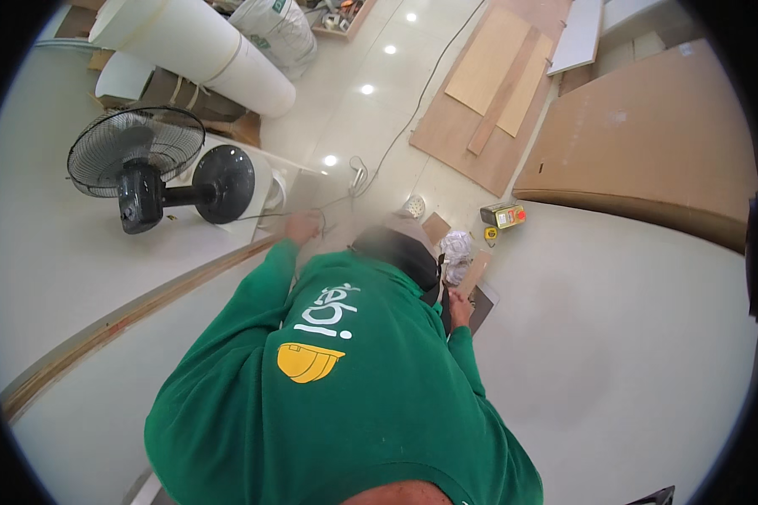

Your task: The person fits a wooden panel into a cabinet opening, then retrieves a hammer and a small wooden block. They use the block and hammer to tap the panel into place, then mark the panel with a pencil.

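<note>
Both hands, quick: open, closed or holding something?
Left hand: hazy; open or closed cannot be told.
Right hand: partly hidden, near a tan strip; whether it grips anything cannot be told.

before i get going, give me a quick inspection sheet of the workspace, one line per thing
surface: pale glossy tile floor, showing ceiling light reflections
job's things: brown strip and grey board by the right hand
clutter: tin with red cap, yellow tape measure, crumpled white plastic
hands: left hand blurred in a hazy patch, grip unclear; right hand lower, partly hidden, grip unclear
cables: a dark cord crosses the tiles; another shows near the left hand
surroundings: black fan and white roll left; plywood and carton right
</note>
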### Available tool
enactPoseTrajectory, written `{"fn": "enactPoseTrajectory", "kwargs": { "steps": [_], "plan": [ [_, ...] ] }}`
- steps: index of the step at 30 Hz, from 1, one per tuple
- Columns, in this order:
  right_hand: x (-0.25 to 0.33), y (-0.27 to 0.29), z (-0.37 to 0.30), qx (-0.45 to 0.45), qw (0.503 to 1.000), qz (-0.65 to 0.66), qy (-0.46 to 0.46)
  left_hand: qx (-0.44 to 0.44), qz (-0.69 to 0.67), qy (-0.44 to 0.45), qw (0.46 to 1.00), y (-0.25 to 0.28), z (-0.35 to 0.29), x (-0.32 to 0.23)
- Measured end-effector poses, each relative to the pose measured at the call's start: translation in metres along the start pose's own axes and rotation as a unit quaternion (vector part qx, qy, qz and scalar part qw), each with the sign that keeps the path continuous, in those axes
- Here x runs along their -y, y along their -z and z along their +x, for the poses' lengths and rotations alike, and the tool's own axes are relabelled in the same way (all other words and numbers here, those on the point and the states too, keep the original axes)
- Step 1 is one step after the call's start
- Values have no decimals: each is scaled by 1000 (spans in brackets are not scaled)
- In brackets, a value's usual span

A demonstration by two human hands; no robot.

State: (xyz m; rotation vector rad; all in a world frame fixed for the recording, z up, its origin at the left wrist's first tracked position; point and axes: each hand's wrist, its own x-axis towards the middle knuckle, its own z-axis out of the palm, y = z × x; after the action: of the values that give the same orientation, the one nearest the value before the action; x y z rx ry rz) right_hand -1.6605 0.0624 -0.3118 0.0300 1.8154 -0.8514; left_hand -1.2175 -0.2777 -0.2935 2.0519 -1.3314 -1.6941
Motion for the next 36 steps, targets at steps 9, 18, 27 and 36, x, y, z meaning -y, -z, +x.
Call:
{"fn": "enactPoseTrajectory", "kwargs": {
  "steps": [9,18,27,36],
  "plan": [
    [144,49,75,33,999,4,-4,-66,164,-11,984,-32,34,10],
    [198,8,124,7,999,42,-15,-1,71,-35,997,-44,144,-46],
    [273,-67,149,-72,988,134,-28,-51,95,61,992,-8,291,-232],
    [431,-182,158,-129,986,110,-1,50,-12,14,999,76,449,-395]
  ]
}}
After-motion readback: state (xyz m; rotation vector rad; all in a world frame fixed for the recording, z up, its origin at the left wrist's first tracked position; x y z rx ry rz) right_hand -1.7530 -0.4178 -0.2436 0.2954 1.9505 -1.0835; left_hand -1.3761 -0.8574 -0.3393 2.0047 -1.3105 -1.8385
